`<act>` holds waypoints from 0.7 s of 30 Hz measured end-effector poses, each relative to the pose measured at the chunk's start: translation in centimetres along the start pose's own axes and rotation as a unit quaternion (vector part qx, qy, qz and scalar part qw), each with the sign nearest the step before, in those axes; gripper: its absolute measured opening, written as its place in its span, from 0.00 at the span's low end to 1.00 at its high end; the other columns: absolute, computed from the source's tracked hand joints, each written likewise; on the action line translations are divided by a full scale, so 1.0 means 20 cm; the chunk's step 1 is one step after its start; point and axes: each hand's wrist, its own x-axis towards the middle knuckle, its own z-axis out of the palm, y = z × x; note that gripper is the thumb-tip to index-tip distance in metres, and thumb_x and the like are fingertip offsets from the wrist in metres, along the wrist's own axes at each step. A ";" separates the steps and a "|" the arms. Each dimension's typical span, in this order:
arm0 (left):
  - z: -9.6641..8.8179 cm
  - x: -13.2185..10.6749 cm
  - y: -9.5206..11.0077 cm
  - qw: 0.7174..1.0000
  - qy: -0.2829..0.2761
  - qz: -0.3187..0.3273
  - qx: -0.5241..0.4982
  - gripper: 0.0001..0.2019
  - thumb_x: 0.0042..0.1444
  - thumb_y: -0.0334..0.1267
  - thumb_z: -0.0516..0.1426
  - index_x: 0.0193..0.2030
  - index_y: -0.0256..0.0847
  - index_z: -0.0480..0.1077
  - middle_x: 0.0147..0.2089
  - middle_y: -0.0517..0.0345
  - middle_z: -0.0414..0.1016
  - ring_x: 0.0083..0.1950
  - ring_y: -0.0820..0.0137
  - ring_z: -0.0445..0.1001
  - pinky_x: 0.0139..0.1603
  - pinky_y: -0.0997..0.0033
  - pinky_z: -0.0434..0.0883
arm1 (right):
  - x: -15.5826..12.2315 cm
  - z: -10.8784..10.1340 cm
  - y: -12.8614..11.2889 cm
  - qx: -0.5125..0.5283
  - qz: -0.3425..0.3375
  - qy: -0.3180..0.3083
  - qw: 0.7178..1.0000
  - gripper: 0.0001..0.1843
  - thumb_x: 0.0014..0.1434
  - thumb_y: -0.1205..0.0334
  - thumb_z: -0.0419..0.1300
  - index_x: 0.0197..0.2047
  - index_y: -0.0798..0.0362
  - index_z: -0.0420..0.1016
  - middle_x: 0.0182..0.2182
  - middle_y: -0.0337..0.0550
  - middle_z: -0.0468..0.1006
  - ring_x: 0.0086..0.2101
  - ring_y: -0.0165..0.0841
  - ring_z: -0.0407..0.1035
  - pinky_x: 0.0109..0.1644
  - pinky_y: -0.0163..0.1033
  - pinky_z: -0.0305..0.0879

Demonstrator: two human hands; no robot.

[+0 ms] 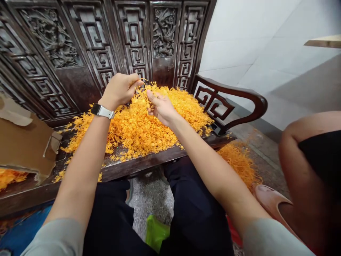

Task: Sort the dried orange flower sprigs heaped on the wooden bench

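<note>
Orange pieces [144, 131] lie heaped on the dark wooden surface [144, 163]; above them my left hand [122, 88] and right hand [163, 107] pinch thin orange strands [144, 84]. Cardboard box [29, 142] sits left; curved armrest [257, 104] and another person's leg [294, 142], right.

Box [32, 140] cropped left, bench back [70, 81] cropped above

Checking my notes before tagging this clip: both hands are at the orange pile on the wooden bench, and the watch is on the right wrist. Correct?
Not quite: the head view shows the watch on the left wrist. The rest holds: left hand and right hand are at the orange pile on the wooden bench.
</note>
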 end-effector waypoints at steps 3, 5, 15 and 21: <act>-0.04 -0.04 -0.17 0.999 0.041 -0.031 -0.012 0.23 0.63 0.54 0.64 0.25 0.45 0.61 0.23 0.58 0.58 0.35 0.64 0.68 0.38 0.61 0.59 | -0.02 0.10 0.03 -0.113 -0.031 -0.034 0.993 0.24 0.68 0.39 0.65 0.34 0.49 0.67 0.24 0.37 0.65 0.24 0.28 0.55 0.28 0.37 0.52; -0.05 -0.07 -0.27 0.995 0.085 -0.045 -0.015 0.28 0.68 0.62 0.58 0.24 0.45 0.59 0.24 0.59 0.58 0.33 0.69 0.63 0.37 0.62 0.58 | -0.06 0.20 0.06 -0.202 -0.066 -0.087 0.973 0.28 0.70 0.39 0.63 0.28 0.51 0.66 0.22 0.38 0.63 0.25 0.28 0.54 0.28 0.37 0.50; -0.15 -0.22 -0.61 0.943 0.287 -0.165 -0.011 0.29 0.63 0.69 0.57 0.27 0.47 0.60 0.28 0.56 0.63 0.43 0.59 0.74 0.48 0.59 0.65 | -0.35 0.33 -0.21 -0.241 0.138 -0.570 0.773 0.29 0.72 0.41 0.60 0.27 0.54 0.69 0.20 0.34 0.60 0.22 0.24 0.53 0.26 0.35 0.53; -0.31 -0.29 -0.67 0.943 0.263 -0.203 -0.007 0.33 0.62 0.72 0.58 0.24 0.46 0.56 0.25 0.59 0.60 0.42 0.64 0.70 0.45 0.60 0.60 | -0.35 0.32 -0.24 -0.095 0.075 -0.495 0.860 0.14 0.71 0.50 0.65 0.48 0.50 0.69 0.26 0.29 0.61 0.23 0.23 0.54 0.26 0.32 0.52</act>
